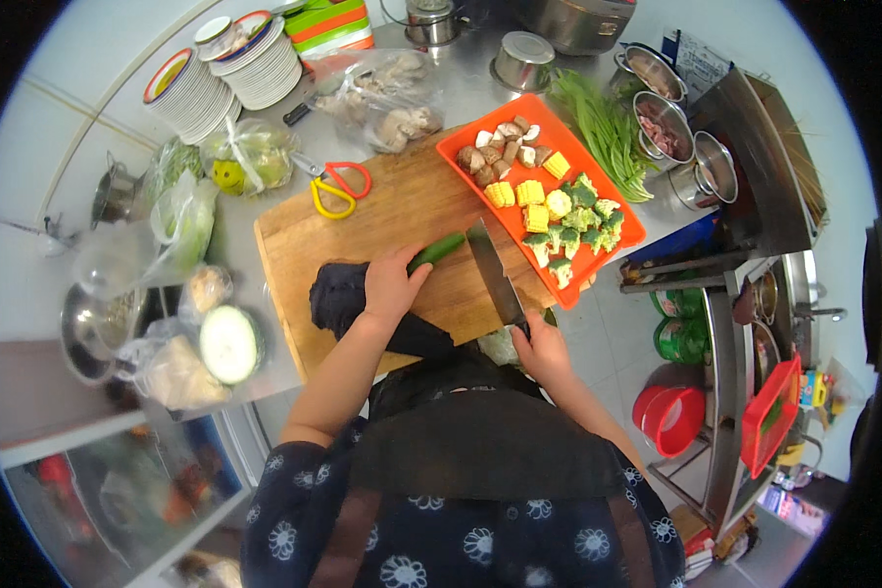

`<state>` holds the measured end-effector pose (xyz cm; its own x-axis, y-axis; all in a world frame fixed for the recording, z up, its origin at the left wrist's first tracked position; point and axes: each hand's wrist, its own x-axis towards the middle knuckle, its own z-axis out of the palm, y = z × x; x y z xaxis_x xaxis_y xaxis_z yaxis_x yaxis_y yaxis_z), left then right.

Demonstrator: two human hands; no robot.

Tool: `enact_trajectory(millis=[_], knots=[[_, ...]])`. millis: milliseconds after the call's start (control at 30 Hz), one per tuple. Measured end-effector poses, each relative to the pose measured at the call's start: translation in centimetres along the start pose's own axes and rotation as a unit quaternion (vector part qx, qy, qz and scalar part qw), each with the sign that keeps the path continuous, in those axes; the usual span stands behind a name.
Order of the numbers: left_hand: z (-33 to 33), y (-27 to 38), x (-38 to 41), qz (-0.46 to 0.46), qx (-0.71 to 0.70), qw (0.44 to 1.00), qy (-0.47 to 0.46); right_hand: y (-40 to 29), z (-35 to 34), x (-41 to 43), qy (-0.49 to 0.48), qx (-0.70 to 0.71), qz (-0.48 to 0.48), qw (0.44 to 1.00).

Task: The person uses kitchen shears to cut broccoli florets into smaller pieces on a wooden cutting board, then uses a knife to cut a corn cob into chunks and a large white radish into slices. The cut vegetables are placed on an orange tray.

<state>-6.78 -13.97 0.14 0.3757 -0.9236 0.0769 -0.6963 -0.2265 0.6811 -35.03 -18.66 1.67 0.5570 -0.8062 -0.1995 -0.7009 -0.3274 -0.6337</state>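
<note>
My left hand (397,283) holds a green cucumber (441,250) down on the wooden cutting board (382,220). In my right hand (542,345) is the handle of a cleaver (494,268), its blade over the board just right of the cucumber's tip. A dark cloth (338,298) lies bunched under and beside my left wrist. Overlapping the board's right side, an orange tray (478,180) carries mushroom pieces (507,151), corn chunks (531,193) and broccoli florets (581,218). Scissors (338,189) with red and yellow handles rest at the board's far edge.
Bagged mushrooms (389,95) sit behind the board. Leafy greens (603,132) and a pot of meat (663,128) stand beyond the tray. To the left are a cut winter melon (229,344), bagged vegetables (253,158) and a metal bowl (92,331). Stacked plates (191,99) stand at the back left.
</note>
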Motion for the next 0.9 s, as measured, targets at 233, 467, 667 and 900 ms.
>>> enact_trajectory(millis=[233,467,667,900], knots=[[-2.4,-2.6,-7.2,0.045,0.121,0.99,0.058,-1.5,-0.9,-0.4,0.022,-0.029,-0.054,0.998],[-7.6,-6.6,-8.1,0.047,0.187,0.98,0.051,-2.8,-1.5,-0.4,0.0,-0.046,-0.096,0.994],[-3.7,-1.8,-5.2,0.025,-0.006,0.996,0.086,-3.9,-1.2,0.2,-0.026,-0.088,-0.089,0.992],[-0.4,-2.2,-1.1,0.076,-0.065,0.995,0.029,-4.9,-1.4,0.7,-0.025,-0.112,-0.087,0.99]])
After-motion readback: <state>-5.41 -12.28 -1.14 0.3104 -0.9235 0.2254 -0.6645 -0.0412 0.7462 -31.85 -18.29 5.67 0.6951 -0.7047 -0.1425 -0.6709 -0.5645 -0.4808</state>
